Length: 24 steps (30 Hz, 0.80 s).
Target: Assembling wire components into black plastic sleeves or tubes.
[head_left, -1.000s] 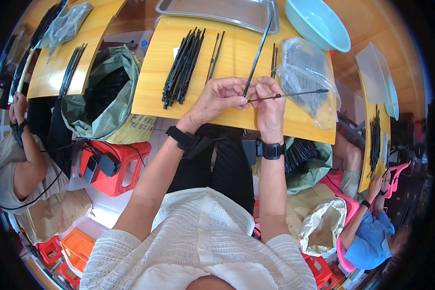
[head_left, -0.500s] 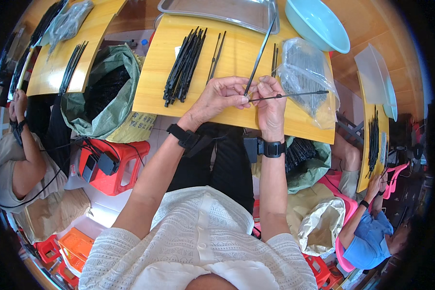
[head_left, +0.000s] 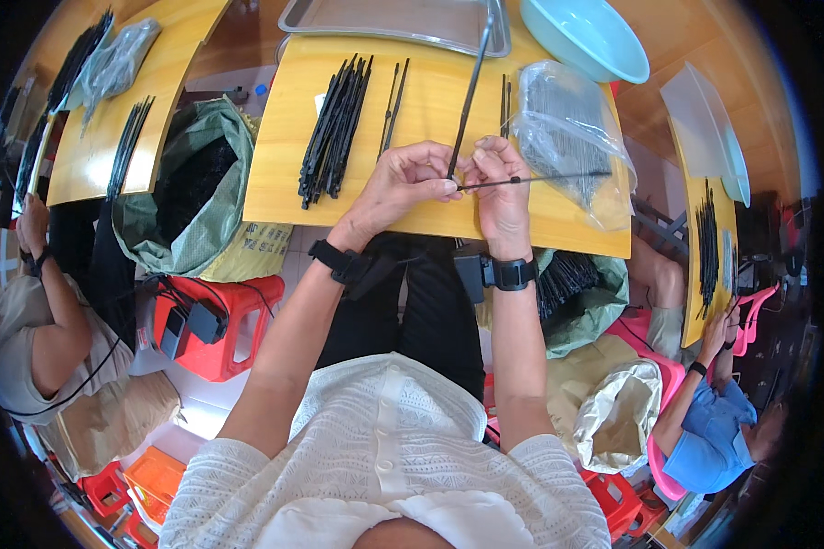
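My left hand [head_left: 404, 183] is closed, its thumb and fingers pinching the lower end of a long, thin black rod [head_left: 469, 96] that points up and slightly right. Close beside it, my right hand [head_left: 503, 188] is closed on a second thin black rod [head_left: 567, 176] with a small knob along it, pointing right. The two rods' near ends come together between my fingertips; whether they are joined is hidden. Left of my hands lies a bundle of black rods [head_left: 337, 133] on the yellow table [head_left: 279, 174], with a couple of separate rods [head_left: 393, 105] alongside.
A clear plastic bag of thin rods [head_left: 567, 119] lies at the table's right. Behind are a metal tray [head_left: 384, 41] and a light-blue basin [head_left: 595, 41]. Green sacks [head_left: 233, 137] of black pieces stand below. Other people work at tables on both sides.
The rod from my left hand stands a little more upright. My hands stay together, with only small finger movement. The whole view has shifted slightly.
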{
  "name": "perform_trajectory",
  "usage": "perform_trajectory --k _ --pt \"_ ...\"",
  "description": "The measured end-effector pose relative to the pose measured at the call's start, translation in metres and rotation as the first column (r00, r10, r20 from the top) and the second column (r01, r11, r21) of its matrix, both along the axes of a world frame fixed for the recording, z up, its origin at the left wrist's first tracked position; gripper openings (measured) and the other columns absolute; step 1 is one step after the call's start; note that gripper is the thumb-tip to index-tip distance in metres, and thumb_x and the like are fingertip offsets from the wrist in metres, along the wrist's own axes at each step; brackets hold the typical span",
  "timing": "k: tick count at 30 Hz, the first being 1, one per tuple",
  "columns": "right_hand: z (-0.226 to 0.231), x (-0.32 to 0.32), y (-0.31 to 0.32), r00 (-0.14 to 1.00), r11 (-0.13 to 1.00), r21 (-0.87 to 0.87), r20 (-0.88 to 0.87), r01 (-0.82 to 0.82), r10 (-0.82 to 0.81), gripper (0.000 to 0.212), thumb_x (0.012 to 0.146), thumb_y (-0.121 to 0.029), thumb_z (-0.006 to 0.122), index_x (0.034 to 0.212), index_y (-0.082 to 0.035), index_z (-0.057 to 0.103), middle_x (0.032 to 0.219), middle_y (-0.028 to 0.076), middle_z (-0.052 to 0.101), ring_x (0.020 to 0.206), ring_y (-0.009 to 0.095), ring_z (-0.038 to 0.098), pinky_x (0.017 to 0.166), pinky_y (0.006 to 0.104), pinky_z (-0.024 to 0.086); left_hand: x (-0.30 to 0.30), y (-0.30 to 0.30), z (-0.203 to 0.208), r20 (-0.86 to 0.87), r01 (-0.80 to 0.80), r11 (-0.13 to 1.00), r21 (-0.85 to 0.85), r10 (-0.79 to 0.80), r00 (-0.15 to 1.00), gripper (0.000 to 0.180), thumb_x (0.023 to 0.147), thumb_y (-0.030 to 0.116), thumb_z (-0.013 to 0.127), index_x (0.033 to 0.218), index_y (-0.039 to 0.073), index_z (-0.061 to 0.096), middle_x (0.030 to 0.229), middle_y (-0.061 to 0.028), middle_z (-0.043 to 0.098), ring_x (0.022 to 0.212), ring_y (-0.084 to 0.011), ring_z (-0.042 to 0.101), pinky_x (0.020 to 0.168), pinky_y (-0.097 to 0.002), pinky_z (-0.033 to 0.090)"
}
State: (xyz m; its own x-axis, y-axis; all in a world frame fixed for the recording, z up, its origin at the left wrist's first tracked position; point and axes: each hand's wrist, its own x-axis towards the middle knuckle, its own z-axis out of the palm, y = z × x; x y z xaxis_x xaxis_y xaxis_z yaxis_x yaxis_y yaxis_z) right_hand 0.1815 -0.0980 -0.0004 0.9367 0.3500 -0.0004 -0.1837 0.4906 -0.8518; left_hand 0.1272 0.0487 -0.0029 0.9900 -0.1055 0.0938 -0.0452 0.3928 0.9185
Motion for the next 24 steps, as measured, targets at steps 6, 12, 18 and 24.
perform_trajectory --k 6,12,18,24 --pt "0.006 -0.005 0.003 0.992 0.994 -0.042 0.083 0.100 -0.096 0.014 0.080 -0.007 0.062 0.091 -0.003 0.054 0.070 0.005 0.061 0.059 0.009 0.057 0.047 0.0181 0.040 0.003 -0.002 0.004 -0.005 -0.037 0.999 -0.019 0.037 0.999 0.009 0.083 0.008 0.059 0.084 0.003 0.052 0.080 -0.0040 0.059 0.070 -0.0141 0.062 0.064 -0.0239 0.050" --pt "0.016 -0.007 0.004 0.974 0.974 -0.184 0.207 0.128 -0.089 0.012 0.081 -0.008 0.061 0.091 -0.003 0.055 0.069 0.004 0.060 0.060 0.007 0.058 0.046 0.0165 0.039 0.001 0.000 0.000 -0.009 -0.024 1.000 0.001 0.024 1.000 0.011 0.085 0.013 0.058 0.084 0.003 0.052 0.077 -0.0037 0.058 0.068 -0.0132 0.061 0.062 -0.0236 0.049" --pt "0.023 -0.022 -0.013 0.986 0.962 -0.232 0.115 0.145 -0.121 0.017 0.085 -0.006 0.052 0.101 0.000 0.054 0.077 0.007 0.060 0.057 0.008 0.055 0.044 0.0173 0.038 0.002 -0.001 -0.002 -0.014 0.016 0.999 0.039 -0.016 1.000 0.016 0.088 0.018 0.054 0.089 0.002 0.052 0.080 -0.0032 0.056 0.071 -0.0122 0.060 0.064 -0.0231 0.049" --pt "0.047 -0.037 -0.010 0.988 0.978 -0.166 0.107 0.127 -0.110 0.030 0.084 -0.006 0.052 0.112 0.000 0.047 0.092 0.009 0.057 0.064 0.011 0.057 0.046 0.0180 0.040 0.004 0.001 -0.007 0.003 -0.007 1.000 0.022 0.007 1.000 0.018 0.089 0.018 0.052 0.092 0.000 0.051 0.083 -0.0049 0.054 0.073 -0.0129 0.060 0.065 -0.0231 0.050"
